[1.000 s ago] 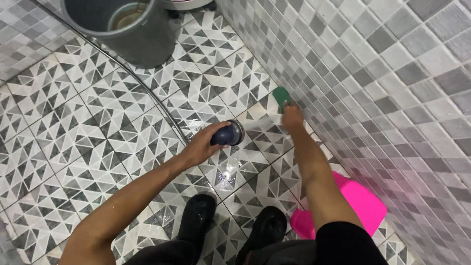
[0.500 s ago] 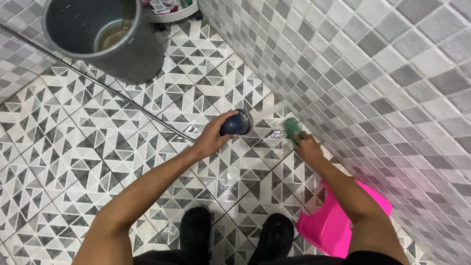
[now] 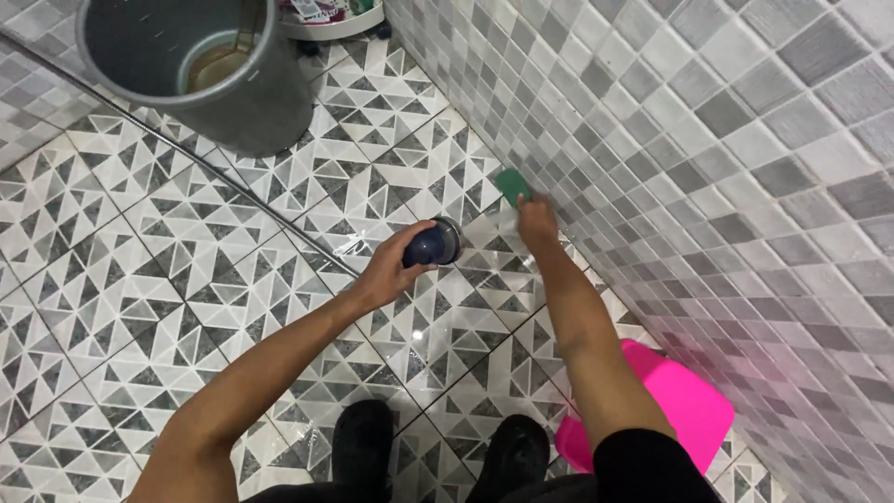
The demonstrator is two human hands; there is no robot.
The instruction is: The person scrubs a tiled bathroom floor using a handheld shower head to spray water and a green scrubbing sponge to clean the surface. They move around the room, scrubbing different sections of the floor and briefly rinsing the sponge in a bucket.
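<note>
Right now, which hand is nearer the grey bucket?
Left. The left hand, gripping the dark shower head, sits below and right of the grey bucket. The right hand, pressing the green sponge at the wall base, is farther right.

Evenly and fairly brightly lit, as from a soft source overhead; only faint, short shadows under the arms; small white glints of glare on the wet floor tiles (image 3: 419, 331) at lower centre; slight motion blur on the green sponge (image 3: 512, 185) and right hand (image 3: 537, 222); lines bowed towards the frame edges; mostly sharp elsewhere.
</note>
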